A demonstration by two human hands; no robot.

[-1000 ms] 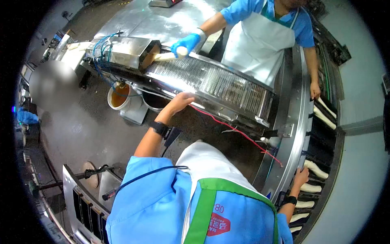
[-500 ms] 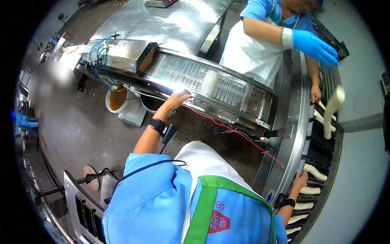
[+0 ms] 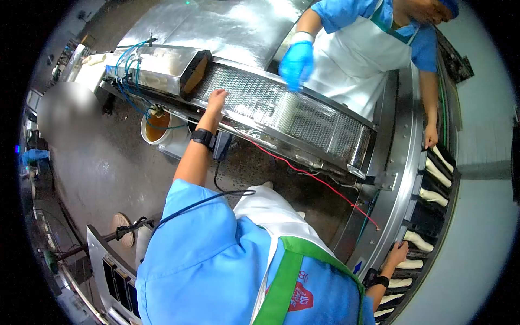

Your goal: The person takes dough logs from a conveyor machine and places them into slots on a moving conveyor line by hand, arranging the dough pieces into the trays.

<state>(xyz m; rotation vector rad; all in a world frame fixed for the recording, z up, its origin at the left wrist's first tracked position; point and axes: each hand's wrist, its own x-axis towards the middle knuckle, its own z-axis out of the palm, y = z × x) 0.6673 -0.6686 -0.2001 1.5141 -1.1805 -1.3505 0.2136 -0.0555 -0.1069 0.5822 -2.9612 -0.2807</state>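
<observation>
My left hand (image 3: 217,99) hovers over the near edge of a metal mesh belt (image 3: 244,92), fingers drawn together, with nothing visible in them. On the right, my right hand (image 3: 398,253) rests on the inner edge of a curved conveyor (image 3: 398,203), its fingers partly bent and apart from each other. Close beside those fingers lies a long pale strip (image 3: 418,241) that looks like dough. Another such strip (image 3: 410,264) is just below it. Several more sit in the black slots further along. A pale block (image 3: 286,108) shows on the mesh belt.
Across the belt, a co-worker in a white apron (image 3: 346,59) has a blue-gloved hand (image 3: 297,65) over the belt and a bare hand (image 3: 430,135) at the conveyor. A bucket of brown liquid (image 3: 156,130) stands below. A red cord (image 3: 303,172) runs along the frame.
My left hand has lifted from the belt's side rail and moved up and left. The co-worker's gloved hand has swung left over the belt. The strip earlier in mid-air now appears in a slot.
</observation>
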